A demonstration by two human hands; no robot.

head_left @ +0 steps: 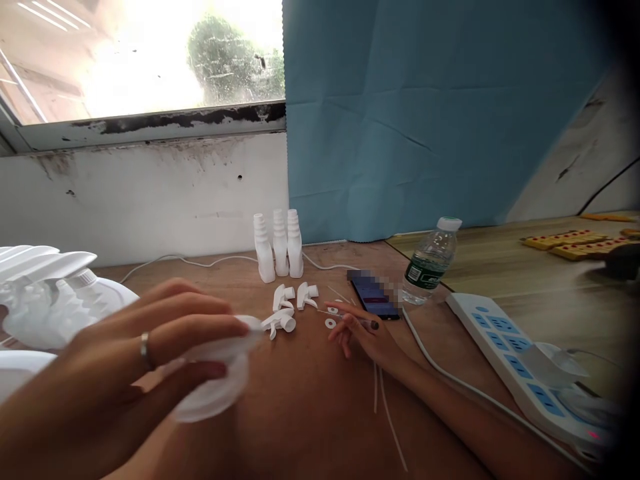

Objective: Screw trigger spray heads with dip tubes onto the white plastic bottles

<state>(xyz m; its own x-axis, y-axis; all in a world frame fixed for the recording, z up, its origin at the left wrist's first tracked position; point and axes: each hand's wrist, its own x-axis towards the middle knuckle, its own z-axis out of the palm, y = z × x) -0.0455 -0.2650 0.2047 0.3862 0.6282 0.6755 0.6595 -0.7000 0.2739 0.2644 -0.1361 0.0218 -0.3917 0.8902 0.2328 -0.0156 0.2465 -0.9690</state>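
My left hand (145, 360), a ring on one finger, is closed on a translucent white plastic piece (220, 393) with a rounded body; it is blurred and its kind is unclear. Farther right, my right hand (360, 337) hovers low over the table with a thin pen-like tool (367, 323), dark at its end, across its fingers. White washers (331, 323) lie beside those fingertips. Between the hands are three white trigger spray heads (284, 322). Behind them three white bottles (265, 253) stand upright. Thin white tubes (393, 420) lie below my right wrist.
At the left, white bowls (117, 290) stand with bottles and clear plastic parts. A phone (373, 297), a water bottle (427, 263) and a power strip (505, 347) with a plugged-in adapter occupy the right. White cables cross the table. A blue cloth (400, 120) hangs behind.
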